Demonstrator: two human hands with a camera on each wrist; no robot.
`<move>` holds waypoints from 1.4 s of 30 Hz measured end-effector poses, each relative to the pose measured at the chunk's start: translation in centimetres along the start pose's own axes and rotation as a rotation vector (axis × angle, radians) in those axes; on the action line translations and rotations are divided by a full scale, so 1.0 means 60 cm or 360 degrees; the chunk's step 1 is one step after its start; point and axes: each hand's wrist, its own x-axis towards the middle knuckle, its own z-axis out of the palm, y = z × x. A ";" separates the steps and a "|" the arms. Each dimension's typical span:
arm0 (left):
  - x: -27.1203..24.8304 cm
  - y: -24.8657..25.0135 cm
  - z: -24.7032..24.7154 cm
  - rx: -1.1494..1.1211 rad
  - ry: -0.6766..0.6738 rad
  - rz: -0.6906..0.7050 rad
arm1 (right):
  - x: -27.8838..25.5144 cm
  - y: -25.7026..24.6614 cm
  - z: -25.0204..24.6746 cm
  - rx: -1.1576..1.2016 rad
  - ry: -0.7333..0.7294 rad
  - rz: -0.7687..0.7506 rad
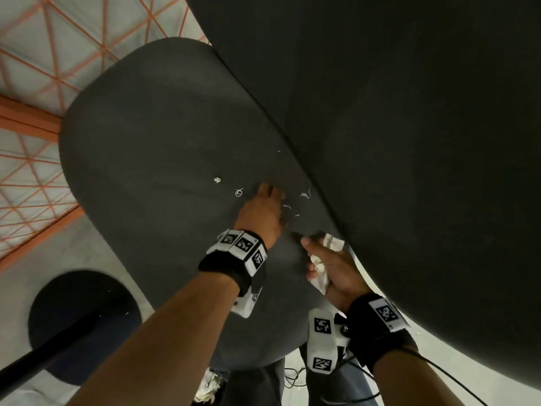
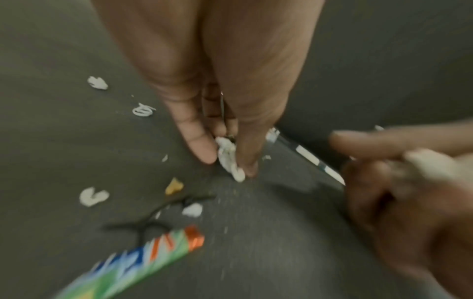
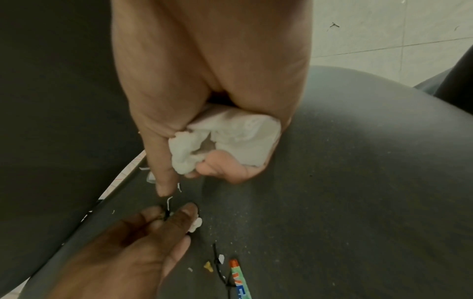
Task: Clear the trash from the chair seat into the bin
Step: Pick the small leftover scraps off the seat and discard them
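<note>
The dark grey chair seat is littered with small trash. My left hand reaches down near the seat's back seam and pinches a white paper scrap between thumb and fingertip. My right hand grips a crumpled white tissue wad, with its index finger pointing down at the seat. On the seat lie white bits, a yellow crumb, black twist ties and a colourful wrapper. In the head view both hands, left and right, work close together.
The chair's backrest rises just right of the hands. On the floor at lower left stands a round black shape, perhaps the bin, crossed by a black bar. Crumpled trash shows below the seat's front edge. An orange lattice frame stands beyond.
</note>
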 end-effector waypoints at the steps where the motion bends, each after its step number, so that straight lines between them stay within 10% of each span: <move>1: -0.004 0.000 0.005 0.0049 0.0015 0.0055 | 0.000 0.000 0.001 -0.0007 0.0020 0.0010; 12: -0.100 0.054 0.013 -0.1253 0.0093 -0.0081 | 0.012 -0.009 0.025 -0.0040 -0.0039 0.0037; 19: -0.105 0.052 0.039 -0.0717 0.0209 0.0239 | 0.001 -0.018 0.017 0.0370 -0.0413 0.0227; 26: -0.065 0.052 -0.007 -0.1540 -0.0384 -0.0092 | 0.005 -0.011 0.000 0.0463 -0.0356 0.0143; 30: 0.004 0.037 0.006 -0.0901 0.0241 -0.0100 | 0.016 -0.002 -0.019 0.0372 -0.0268 0.0129; 36: 0.066 0.066 0.014 -0.0196 0.0084 0.0082 | 0.012 -0.005 -0.021 0.0172 -0.0172 0.0118; 42: 0.018 -0.012 -0.008 -0.0630 0.0361 -0.0177 | 0.018 -0.006 -0.005 0.0052 -0.0068 0.0148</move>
